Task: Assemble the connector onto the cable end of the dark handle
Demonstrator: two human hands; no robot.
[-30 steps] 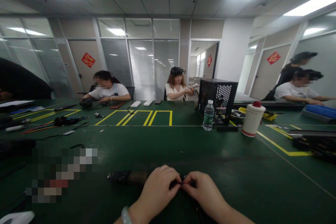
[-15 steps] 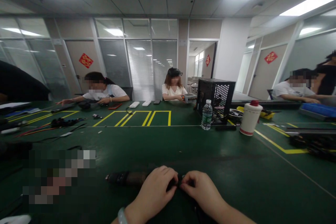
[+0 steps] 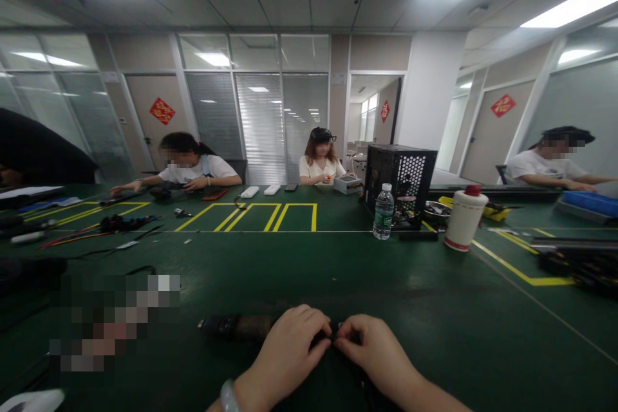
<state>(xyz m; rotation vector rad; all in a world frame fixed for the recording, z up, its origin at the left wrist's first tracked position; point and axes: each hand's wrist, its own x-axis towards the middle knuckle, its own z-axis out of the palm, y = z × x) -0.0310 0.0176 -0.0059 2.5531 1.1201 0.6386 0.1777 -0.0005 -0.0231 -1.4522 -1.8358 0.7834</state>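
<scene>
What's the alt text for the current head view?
The wearer's left hand and right hand, both pinched, nearly meet over a green table; anything held is too small to identify. A dark cylindrical object lies partly behind the left hand. Beyond stand a clear bottle, a white red-capped bottle and a black case, with other people seated.

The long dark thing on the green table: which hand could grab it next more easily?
Probably the left hand: the long dark thing lies close beside it; the right hand is farther off.
</scene>
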